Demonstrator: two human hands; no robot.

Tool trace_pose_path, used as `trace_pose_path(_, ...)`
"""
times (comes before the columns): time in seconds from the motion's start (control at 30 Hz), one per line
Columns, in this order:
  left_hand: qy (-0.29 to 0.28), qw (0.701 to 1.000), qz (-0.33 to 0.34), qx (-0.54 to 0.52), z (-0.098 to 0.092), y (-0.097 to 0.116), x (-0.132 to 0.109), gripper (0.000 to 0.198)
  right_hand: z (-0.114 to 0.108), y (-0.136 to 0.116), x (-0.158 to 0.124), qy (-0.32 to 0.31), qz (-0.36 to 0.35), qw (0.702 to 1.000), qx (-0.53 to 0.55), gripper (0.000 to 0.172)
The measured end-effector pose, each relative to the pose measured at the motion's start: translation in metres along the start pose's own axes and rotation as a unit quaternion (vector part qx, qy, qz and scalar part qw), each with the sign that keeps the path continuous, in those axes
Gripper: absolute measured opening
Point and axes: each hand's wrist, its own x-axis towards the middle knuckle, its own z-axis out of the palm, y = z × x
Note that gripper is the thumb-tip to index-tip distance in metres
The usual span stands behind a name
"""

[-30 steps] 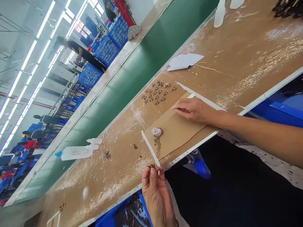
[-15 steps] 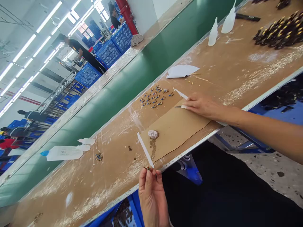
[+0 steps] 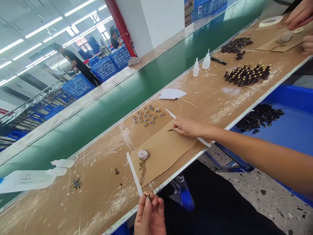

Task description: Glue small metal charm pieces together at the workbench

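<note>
My left hand is at the bench's near edge, fingers pinched on a tiny dark-and-gold part. My right hand reaches out over a brown cardboard sheet and pinches a thin pointed stick whose tip rests on the sheet. Just beyond it lies a cluster of several small blue-and-gold parts. A small whitish glue blob sits on the cardboard near its left edge, with a white strip beside it.
A green conveyor belt runs behind the bench. Two small glue bottles, white paper, piles of dark parts, a flat white bottle and a blue bin are around. Another person's hands work at far right.
The view swung right, showing more of the bench and another person's hands. My right hand picked up the thin stick from the cardboard; my left hand kept its pinch.
</note>
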Motion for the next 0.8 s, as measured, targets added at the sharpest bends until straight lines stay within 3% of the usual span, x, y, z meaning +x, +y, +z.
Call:
trace_pose_path(0.13,0.009,1.000,0.006,-0.022,0.006,-0.003,-0.009,0.019,0.007,-0.026,-0.022,0.007,-0.003,0.999,0.044,0.021)
trace_pose_path(0.23,0.013,0.999,0.006,-0.045,0.002,-0.007,-0.013,0.019,0.019,-0.061,-0.056,-0.039,-0.040,0.986,0.155,0.026)
trace_pose_path(0.37,0.002,0.997,-0.022,-0.070,-0.010,-0.015,-0.021,0.017,0.038,-0.108,-0.105,-0.131,-0.036,0.931,0.340,0.033)
trace_pose_path(0.43,-0.006,0.997,-0.042,-0.072,-0.014,-0.020,-0.027,0.018,0.044,-0.122,-0.121,-0.128,-0.041,0.906,0.401,0.034)
trace_pose_path(0.57,-0.001,0.997,-0.059,-0.059,-0.018,-0.028,-0.036,0.019,0.049,-0.134,-0.138,-0.169,-0.035,0.877,0.448,0.035)
trace_pose_path(0.67,-0.003,0.998,-0.053,-0.040,-0.018,-0.033,-0.041,0.021,0.052,-0.137,-0.144,-0.212,0.012,0.852,0.478,0.030)
trace_pose_path(0.73,-0.012,0.999,-0.047,-0.024,-0.018,-0.035,-0.043,0.022,0.053,-0.139,-0.146,-0.247,0.067,0.817,0.516,0.026)
trace_pose_path(0.8,-0.018,0.999,-0.043,-0.010,-0.019,-0.036,-0.045,0.023,0.053,-0.141,-0.146,-0.286,0.121,0.762,0.569,0.023)
